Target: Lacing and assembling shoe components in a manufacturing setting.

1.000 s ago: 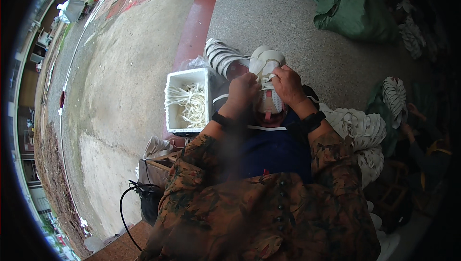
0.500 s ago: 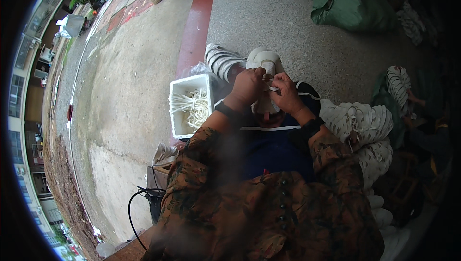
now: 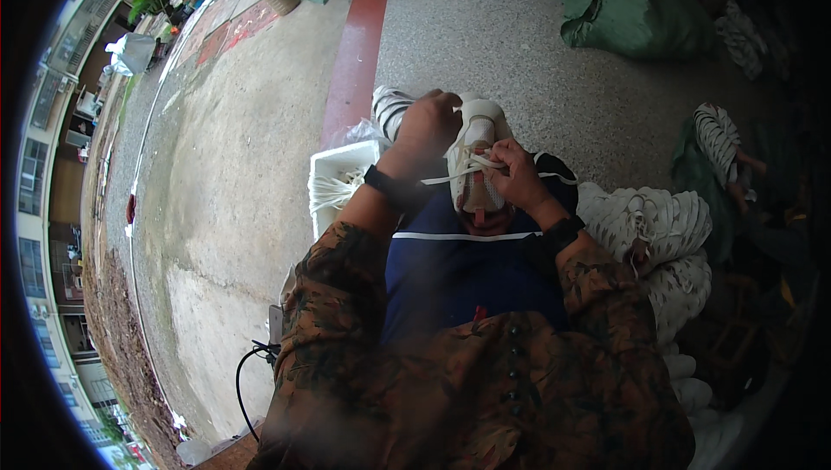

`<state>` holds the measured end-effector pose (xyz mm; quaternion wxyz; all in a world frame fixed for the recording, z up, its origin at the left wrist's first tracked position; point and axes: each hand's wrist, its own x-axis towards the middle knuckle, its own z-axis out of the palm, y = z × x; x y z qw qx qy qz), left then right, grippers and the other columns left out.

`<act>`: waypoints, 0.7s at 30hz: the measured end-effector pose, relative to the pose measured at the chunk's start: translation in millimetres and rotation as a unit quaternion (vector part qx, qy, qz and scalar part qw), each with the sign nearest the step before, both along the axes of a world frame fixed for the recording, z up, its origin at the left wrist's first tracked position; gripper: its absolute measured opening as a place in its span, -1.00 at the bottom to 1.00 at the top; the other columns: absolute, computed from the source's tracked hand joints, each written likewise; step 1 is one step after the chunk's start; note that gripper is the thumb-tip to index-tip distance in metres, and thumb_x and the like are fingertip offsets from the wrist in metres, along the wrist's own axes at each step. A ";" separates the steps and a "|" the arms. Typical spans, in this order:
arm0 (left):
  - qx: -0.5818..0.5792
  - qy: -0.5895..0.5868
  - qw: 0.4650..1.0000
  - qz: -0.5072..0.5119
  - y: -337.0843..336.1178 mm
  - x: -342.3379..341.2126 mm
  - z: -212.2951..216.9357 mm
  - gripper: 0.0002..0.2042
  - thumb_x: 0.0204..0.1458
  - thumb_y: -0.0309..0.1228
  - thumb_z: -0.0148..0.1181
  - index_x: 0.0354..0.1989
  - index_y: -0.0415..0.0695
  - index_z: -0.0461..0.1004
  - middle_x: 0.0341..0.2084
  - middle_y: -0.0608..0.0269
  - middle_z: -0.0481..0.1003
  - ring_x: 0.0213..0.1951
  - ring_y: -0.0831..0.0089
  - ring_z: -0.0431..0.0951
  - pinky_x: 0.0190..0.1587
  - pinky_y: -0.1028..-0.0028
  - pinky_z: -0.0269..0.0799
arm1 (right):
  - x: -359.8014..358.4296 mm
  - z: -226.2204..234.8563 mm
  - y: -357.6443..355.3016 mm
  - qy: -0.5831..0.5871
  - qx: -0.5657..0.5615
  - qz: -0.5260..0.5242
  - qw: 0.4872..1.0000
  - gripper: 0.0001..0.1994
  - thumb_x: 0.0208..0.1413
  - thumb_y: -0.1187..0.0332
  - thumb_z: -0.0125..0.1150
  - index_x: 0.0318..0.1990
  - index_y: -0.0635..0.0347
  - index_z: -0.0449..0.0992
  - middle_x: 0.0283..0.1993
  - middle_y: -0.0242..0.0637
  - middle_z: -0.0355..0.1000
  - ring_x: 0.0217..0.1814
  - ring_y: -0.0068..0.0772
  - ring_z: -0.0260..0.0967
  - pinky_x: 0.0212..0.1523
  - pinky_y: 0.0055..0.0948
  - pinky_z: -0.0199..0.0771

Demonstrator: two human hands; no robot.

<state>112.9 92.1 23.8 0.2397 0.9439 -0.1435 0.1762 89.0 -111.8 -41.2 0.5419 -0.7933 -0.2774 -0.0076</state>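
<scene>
- We look down from a head camera at a seated person in a brown patterned top and a dark blue apron [image 3: 450, 271].
- Our left hand [image 3: 428, 124] closes over the toe end of a white shoe [image 3: 478, 154] held upright above the lap.
- Our right hand [image 3: 515, 177] pinches a flat white lace [image 3: 454, 177] between finger and thumb, at the shoe's lower eyelets.
- The lace runs left from the shoe across the left wrist, where a dark band sits.
- By our judgement the lacing is partly done: lace crosses the upper front of the shoe, while a loose end is yet to be threaded. How many eyelets remain we cannot tell.
- A white tray [image 3: 339, 189] holding loose laces sits on the ground just beside the left forearm.
- A heap of white shoes [image 3: 649, 228] lies to the right, near the right elbow.
- Green sacks [image 3: 632, 16] rest farther off on the speckled pavement.
</scene>
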 end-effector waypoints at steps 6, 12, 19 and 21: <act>-0.167 0.144 0.975 0.009 -16.7 -42.7 -57.0 -0.82 -0.06 -0.37 0.20 -0.37 -0.24 0.50 -0.44 0.11 0.49 -0.38 0.34 0.52 -0.29 0.41 0.45 | 5.3 2.3 -4.5 -0.033 -0.020 -0.003 0.999 -0.83 -0.27 0.46 0.28 -0.48 0.30 0.44 -0.32 -0.13 0.36 -0.24 -0.15 0.36 -0.22 -0.32 0.40; -0.340 0.252 0.904 0.061 -14.8 -41.0 -55.7 -0.82 -0.04 -0.38 0.16 -0.32 -0.24 0.50 -0.48 0.17 0.49 -0.41 0.58 0.47 -0.34 0.54 0.39 | 4.3 7.3 -6.2 -0.042 -0.059 0.031 0.997 -0.79 -0.18 0.44 0.28 -0.40 0.30 0.38 -0.24 -0.22 0.28 -0.20 -0.26 0.32 -0.18 -0.39 0.38; -0.243 0.284 0.899 -0.227 17.7 -15.6 -51.2 -0.81 -0.02 -0.42 0.10 -0.26 -0.25 0.48 -0.49 0.23 0.46 -0.35 0.52 0.44 -0.24 0.49 0.35 | 11.0 14.8 1.7 -0.016 -0.114 0.036 0.993 -0.78 -0.30 0.34 0.34 -0.55 0.28 0.46 -0.34 -0.07 0.40 -0.22 -0.11 0.39 -0.20 -0.28 0.41; -0.141 0.161 0.934 -0.286 18.1 -6.8 -44.3 -0.81 -0.02 -0.41 0.12 -0.29 -0.26 0.48 -0.49 0.26 0.46 -0.35 0.52 0.44 -0.24 0.49 0.34 | 11.4 14.2 4.0 0.010 -0.119 0.034 0.992 -0.78 -0.30 0.32 0.34 -0.58 0.26 0.46 -0.36 -0.07 0.41 -0.23 -0.10 0.39 -0.21 -0.27 0.41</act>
